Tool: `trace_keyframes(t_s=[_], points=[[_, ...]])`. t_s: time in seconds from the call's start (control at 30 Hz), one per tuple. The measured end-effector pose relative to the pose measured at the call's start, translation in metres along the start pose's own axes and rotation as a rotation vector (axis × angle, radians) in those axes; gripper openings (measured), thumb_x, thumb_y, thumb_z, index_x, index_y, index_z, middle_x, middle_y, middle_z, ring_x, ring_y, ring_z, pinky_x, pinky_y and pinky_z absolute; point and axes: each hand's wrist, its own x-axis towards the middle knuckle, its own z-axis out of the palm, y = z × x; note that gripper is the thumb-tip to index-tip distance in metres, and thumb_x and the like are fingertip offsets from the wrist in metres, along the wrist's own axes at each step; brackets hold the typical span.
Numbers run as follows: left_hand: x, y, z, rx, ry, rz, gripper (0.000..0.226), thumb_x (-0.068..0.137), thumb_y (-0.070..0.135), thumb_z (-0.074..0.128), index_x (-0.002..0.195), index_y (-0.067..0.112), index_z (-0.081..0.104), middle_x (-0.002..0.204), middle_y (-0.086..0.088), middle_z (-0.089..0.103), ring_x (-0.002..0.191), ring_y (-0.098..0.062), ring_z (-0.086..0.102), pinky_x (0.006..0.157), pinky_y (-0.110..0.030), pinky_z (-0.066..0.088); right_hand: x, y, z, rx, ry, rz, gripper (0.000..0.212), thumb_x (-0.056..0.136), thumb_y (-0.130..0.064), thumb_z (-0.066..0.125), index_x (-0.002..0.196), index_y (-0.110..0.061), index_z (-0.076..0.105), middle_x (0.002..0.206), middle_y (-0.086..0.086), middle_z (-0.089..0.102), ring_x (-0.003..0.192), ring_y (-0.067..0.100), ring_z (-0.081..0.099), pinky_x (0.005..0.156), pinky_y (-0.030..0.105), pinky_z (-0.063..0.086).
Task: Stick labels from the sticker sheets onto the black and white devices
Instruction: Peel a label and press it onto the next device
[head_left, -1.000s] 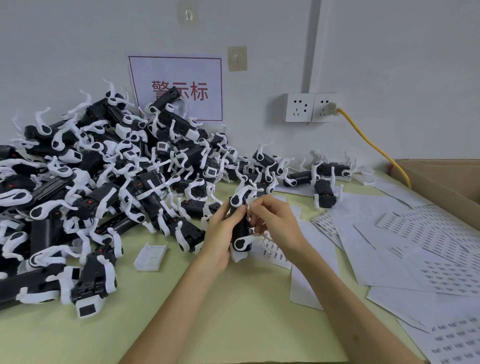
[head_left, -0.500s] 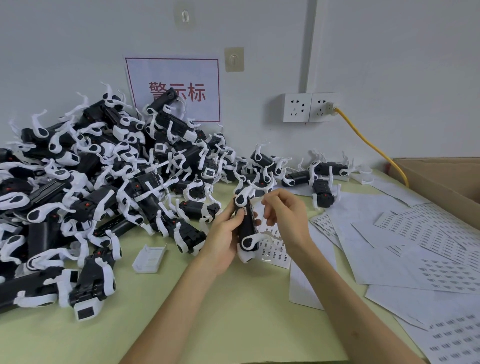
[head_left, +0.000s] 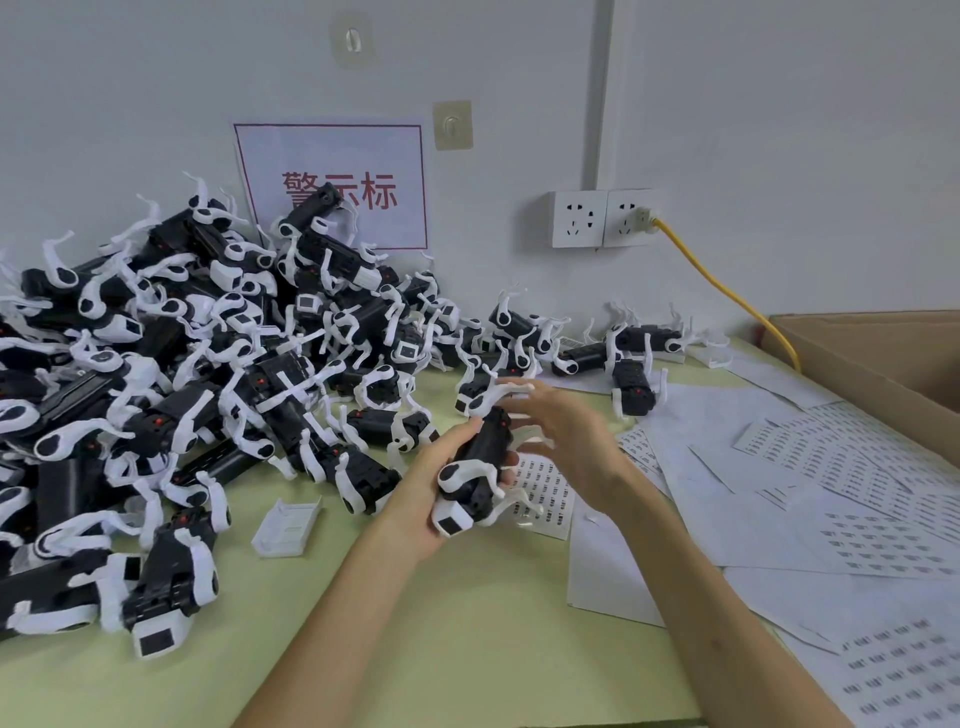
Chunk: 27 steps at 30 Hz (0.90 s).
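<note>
My left hand (head_left: 434, 480) grips one black and white device (head_left: 475, 470) from below, holding it tilted above the green table. My right hand (head_left: 563, 436) is just right of the device, blurred, with fingers spread and nothing visible in it. A sticker sheet (head_left: 545, 493) with small printed labels lies on the table under both hands. A large heap of black and white devices (head_left: 197, 374) fills the left and back of the table.
More sticker sheets (head_left: 841, 499) cover the table's right side. A cardboard box (head_left: 883, 358) stands at the far right. A small white plastic part (head_left: 287, 526) lies left of my left forearm. A yellow cable (head_left: 727, 291) runs from the wall socket (head_left: 602, 218).
My right hand has left the device's top and opened, fingers now spread beside it. My left hand has tilted the device over, its white end toward me.
</note>
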Motion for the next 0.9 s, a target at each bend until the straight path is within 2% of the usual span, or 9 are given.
trace_keyframes(t_s=[0.1,0.2,0.33,0.4,0.53,0.67,0.77,0.83,0.9], points=[[0.003,0.001,-0.003,-0.090,0.007,-0.045,0.042,0.076,0.032,0.078,0.095,-0.005,0.075,0.085,-0.020,0.065,0.069,-0.026,0.069,0.080,-0.049,0.063,-0.003,-0.001,0.002,0.073,-0.124,0.017,0.030,0.078,-0.032,0.060,0.101,-0.023,0.077,0.106,0.006,0.070,0.095,0.020,0.063,0.080,0.035,0.054],[0.001,0.003,-0.003,-0.114,-0.059,-0.097,0.045,0.071,0.029,0.080,0.098,-0.006,0.073,0.092,-0.022,0.064,0.066,-0.026,0.068,0.062,-0.039,0.061,-0.003,0.000,-0.005,0.048,-0.158,0.049,0.037,0.075,-0.026,0.056,0.108,-0.021,0.074,0.111,0.002,0.069,0.102,0.019,0.059,0.084,0.038,0.048],[-0.005,0.002,0.000,0.026,-0.237,-0.160,0.049,0.072,0.036,0.082,0.103,-0.002,0.078,0.094,-0.020,0.068,0.076,-0.026,0.067,0.066,-0.037,0.059,-0.007,-0.001,-0.017,0.001,-0.261,0.097,0.037,0.084,-0.019,0.059,0.118,-0.010,0.068,0.101,0.006,0.069,0.091,0.017,0.065,0.075,0.029,0.051],[-0.006,0.001,0.002,0.005,-0.289,-0.183,0.055,0.078,0.040,0.084,0.112,-0.002,0.075,0.102,-0.020,0.067,0.085,-0.027,0.067,0.074,-0.038,0.059,-0.009,-0.002,-0.019,-0.065,-0.282,0.140,0.019,0.087,-0.024,0.063,0.099,-0.016,0.075,0.089,0.006,0.070,0.080,0.019,0.064,0.071,0.030,0.048],[-0.006,0.001,0.003,-0.102,-0.247,-0.116,0.075,0.100,0.063,0.046,0.128,-0.004,0.067,0.122,-0.031,0.065,0.102,-0.042,0.067,0.088,-0.049,0.059,-0.010,-0.004,-0.033,-0.060,-0.196,0.124,0.017,0.089,-0.032,0.067,0.088,-0.017,0.076,0.085,0.006,0.064,0.070,0.013,0.058,0.059,0.021,0.046],[0.001,0.003,-0.001,-0.103,0.006,0.066,0.066,0.103,0.057,0.035,0.128,0.000,0.057,0.116,-0.028,0.070,0.095,-0.040,0.071,0.087,-0.051,0.057,-0.005,-0.008,-0.053,0.353,0.141,0.129,0.015,0.092,-0.024,0.068,0.085,-0.018,0.080,0.085,0.003,0.068,0.070,0.012,0.067,0.052,0.019,0.049],[0.005,0.004,-0.007,-0.076,0.121,0.159,0.054,0.106,0.052,0.034,0.118,0.005,0.058,0.094,-0.019,0.073,0.084,-0.033,0.070,0.081,-0.046,0.053,-0.011,-0.009,-0.081,0.921,0.526,-0.033,0.017,0.095,-0.015,0.066,0.110,-0.008,0.071,0.112,0.007,0.071,0.089,0.016,0.073,0.071,0.023,0.061],[0.008,0.002,-0.008,-0.064,0.145,0.161,0.051,0.107,0.050,0.034,0.113,0.007,0.060,0.089,-0.016,0.072,0.083,-0.032,0.068,0.079,-0.045,0.053,-0.025,-0.009,-0.105,1.400,0.497,-0.348,0.041,0.091,-0.017,0.068,0.131,-0.005,0.063,0.131,0.011,0.068,0.110,0.024,0.071,0.086,0.033,0.062],[0.012,-0.001,-0.008,-0.067,0.149,0.157,0.050,0.107,0.049,0.035,0.110,0.007,0.062,0.087,-0.016,0.071,0.083,-0.032,0.066,0.080,-0.045,0.052,-0.037,-0.011,-0.122,1.476,0.440,-0.524,0.049,0.094,-0.024,0.063,0.141,-0.009,0.056,0.138,0.010,0.065,0.125,0.026,0.064,0.095,0.040,0.058]])
